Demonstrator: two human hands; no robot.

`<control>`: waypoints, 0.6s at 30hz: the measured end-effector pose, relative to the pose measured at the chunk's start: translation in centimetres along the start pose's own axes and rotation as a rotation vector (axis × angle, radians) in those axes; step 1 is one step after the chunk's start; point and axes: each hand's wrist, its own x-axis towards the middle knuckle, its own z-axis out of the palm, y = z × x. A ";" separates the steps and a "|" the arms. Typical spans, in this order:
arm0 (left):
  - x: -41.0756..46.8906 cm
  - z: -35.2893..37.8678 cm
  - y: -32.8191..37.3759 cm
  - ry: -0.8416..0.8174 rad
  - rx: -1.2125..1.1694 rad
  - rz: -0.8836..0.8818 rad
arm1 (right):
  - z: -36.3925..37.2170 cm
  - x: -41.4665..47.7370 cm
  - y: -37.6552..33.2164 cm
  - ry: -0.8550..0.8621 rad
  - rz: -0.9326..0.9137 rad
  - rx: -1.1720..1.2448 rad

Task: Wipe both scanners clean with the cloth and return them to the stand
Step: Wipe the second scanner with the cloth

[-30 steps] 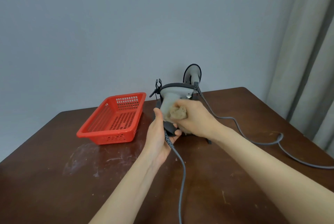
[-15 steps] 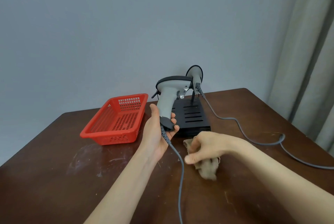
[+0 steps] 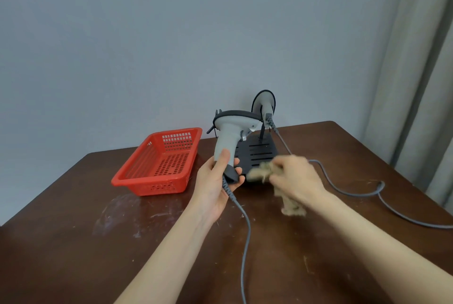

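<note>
Cable [image 3: 248,230] is dangling beneath the scanner [image 3: 228,135] our left hand [image 3: 213,189] is gripping, right hand [image 3: 299,178] clutching cloth [image 3: 291,206] (it could snag).

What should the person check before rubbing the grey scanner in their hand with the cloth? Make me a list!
1. Left hand grips the held scanner by its handle: ok.
2. Right hand holds the cloth: ok, though that hand is blurred.
3. Cloth touching the held scanner: cannot tell. It is close beside the bottom of the handle, and blurred.
4. Held scanner's cable runs clear of the cloth: ok.
5. Other scanner sits up on the stand, out of the way: ok.
</note>
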 end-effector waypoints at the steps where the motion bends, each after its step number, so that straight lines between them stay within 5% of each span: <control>1: 0.0 0.0 -0.1 -0.010 0.025 0.013 | -0.8 0.3 -0.5 0.145 -0.049 0.134; 3: -0.1 0.1 -0.3 -0.028 0.086 0.031 | -1.9 1.2 -2.0 0.338 -0.204 0.298; 5: -0.1 0.6 -0.7 -0.043 0.164 0.043 | -2.1 2.2 -3.3 0.339 -0.333 0.276; 11: -0.1 1.6 -1.8 -0.082 0.200 0.139 | -1.3 1.5 -4.3 -0.057 -0.523 0.247; 13: -0.1 1.5 -1.9 -0.083 0.182 0.126 | -1.3 1.5 -4.5 -0.090 -0.533 0.233; 18: 0.0 2.1 -2.0 -0.060 0.145 0.002 | -1.4 3.8 -3.7 0.200 -0.302 0.156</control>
